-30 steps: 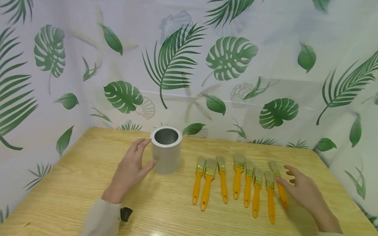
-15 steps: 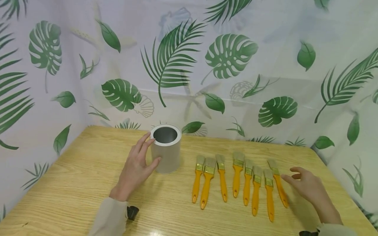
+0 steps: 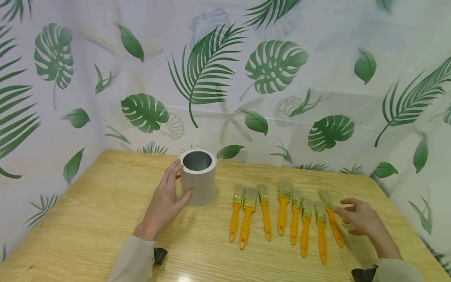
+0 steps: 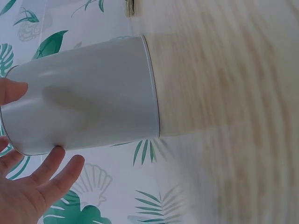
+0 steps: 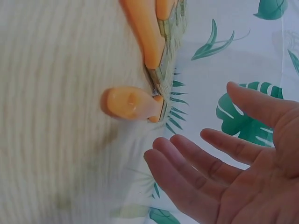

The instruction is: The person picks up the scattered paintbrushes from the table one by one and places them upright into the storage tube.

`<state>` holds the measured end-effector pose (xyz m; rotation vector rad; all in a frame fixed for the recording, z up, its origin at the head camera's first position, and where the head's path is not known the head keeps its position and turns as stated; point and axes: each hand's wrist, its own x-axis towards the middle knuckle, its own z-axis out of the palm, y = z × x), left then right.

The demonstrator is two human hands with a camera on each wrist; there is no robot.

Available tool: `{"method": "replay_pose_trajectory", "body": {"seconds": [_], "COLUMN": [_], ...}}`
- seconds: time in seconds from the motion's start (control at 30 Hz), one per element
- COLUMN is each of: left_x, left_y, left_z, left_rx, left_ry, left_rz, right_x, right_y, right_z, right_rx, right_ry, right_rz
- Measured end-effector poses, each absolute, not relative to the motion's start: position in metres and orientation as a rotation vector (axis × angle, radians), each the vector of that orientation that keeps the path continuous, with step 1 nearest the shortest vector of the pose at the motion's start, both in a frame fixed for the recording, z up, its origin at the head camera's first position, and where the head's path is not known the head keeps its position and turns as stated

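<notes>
A pale grey can [image 3: 199, 190] stands upright on the table, its round mouth facing up. My left hand [image 3: 163, 201] is at the can's left side, thumb toward its front and fingers near the rim. In the left wrist view the fingers are spread along the can [image 4: 88, 93]; whether they touch it I cannot tell. Several paintbrushes with orange handles lie in a loose row. My right hand [image 3: 361, 219] hovers beside the rightmost paintbrush [image 3: 334, 223], thumb close to its metal band. In the right wrist view that hand [image 5: 224, 168] holds nothing, fingers extended.
To the can's right lie the other paintbrushes, among them a wide one [image 3: 248, 215] and another [image 3: 283, 211], bristles pointing away from me. The wooden table [image 3: 88, 219] ends at a leaf-printed cloth [image 3: 218, 78] at the back and sides.
My left hand has come in closer around the can's left side. The right hand has shifted slightly to the right beside the rightmost paintbrush. Can and brushes have stayed in place.
</notes>
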<state>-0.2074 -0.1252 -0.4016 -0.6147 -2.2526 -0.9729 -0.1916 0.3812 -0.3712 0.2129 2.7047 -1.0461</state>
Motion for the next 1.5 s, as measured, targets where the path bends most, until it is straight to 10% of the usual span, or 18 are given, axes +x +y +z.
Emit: {"method": "replay_pose_trajectory", "body": {"seconds": [1.5], "left_x": [-0.224], "left_y": [-0.120], "left_z": [-0.395], "left_rx": [-0.366], "left_ry": [-2.026], "left_rz": [-1.628], "right_x": [-0.216], "right_y": [0.382], "right_z": [-0.393], "right_rx": [0.287], "right_ry": [2.581], "right_rz": [-1.145]}}
